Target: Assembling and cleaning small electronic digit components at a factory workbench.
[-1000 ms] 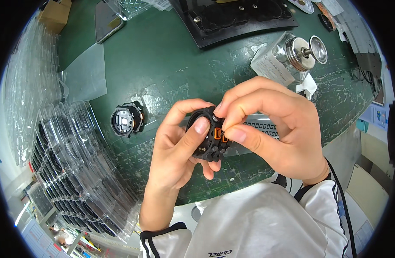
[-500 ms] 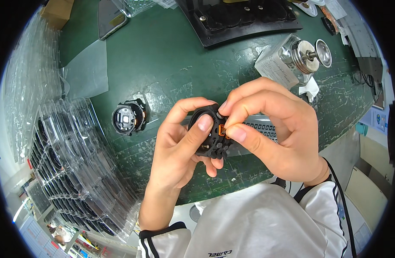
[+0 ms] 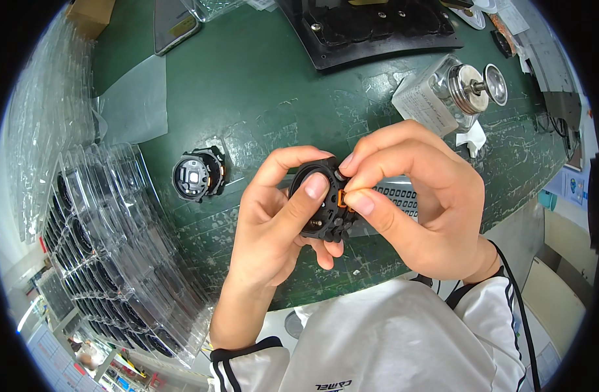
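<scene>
A round black watch case (image 3: 324, 208) with a hollow rim is gripped in my left hand (image 3: 267, 219), the thumb pressed over its face and the fingers behind it. On the case's right side shows a small orange flex strip (image 3: 342, 198). My right hand (image 3: 423, 202) pinches at that strip with thumb and forefinger, partly covering it. Another fingertip of this hand touches the case's upper right edge. To the left on the green bench lies a second round black watch assembly (image 3: 196, 175) with its silver-grey inner parts facing up.
Stacked clear plastic trays (image 3: 116, 255) with black parts stand at left. A sheet of small dark labels (image 3: 398, 196) lies partly behind my right hand. A glass pump bottle (image 3: 436, 98), a black fixture (image 3: 371, 32) and a phone (image 3: 174, 27) sit farther back.
The whole view has shifted slightly, so the bench things appear a little to the right. Both hands keep nearly the same hold; less of the orange strip shows by my right fingertips.
</scene>
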A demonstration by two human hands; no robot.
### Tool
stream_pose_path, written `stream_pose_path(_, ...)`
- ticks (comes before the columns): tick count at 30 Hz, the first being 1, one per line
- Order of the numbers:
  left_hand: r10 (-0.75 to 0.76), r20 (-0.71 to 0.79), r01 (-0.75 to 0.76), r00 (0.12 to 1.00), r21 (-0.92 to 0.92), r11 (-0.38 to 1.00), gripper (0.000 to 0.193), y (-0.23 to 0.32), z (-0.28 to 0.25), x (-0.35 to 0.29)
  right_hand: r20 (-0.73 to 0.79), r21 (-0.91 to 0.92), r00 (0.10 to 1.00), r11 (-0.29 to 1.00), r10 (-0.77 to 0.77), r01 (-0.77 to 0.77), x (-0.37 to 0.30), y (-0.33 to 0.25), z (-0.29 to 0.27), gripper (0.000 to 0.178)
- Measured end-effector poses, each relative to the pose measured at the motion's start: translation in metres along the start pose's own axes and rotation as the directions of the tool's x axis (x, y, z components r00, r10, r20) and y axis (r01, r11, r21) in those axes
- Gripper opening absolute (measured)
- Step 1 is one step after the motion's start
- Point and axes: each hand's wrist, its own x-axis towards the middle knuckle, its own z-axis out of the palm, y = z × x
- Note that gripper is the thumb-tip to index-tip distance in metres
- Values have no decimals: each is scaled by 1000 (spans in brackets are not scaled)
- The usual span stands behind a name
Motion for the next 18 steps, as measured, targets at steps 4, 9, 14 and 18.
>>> stream_pose_path(4, -10, -14, 10, 1000, 9, 1000, 28, -1, 1, 1, 16, -52, 999, 997, -49, 50, 0, 1, -4, 10)
stream_pose_path(9, 28, 6, -28, 1000, 54, 998, 28, 2, 6, -4, 44, -86, 990, 987, -135, 138, 0, -3, -10, 14)
stream_pose_path(14, 78, 73, -76, 994, -22, 997, 29, 3, 0, -5, 41, -252, 940, 907, -337, 337, -4, -4, -4, 24)
stream_pose_path(18, 93, 46, -92, 995, -18, 996, 29, 3, 4, -7, 57, -429, 877, 781, -477, 453, -5, -3, 4, 26)
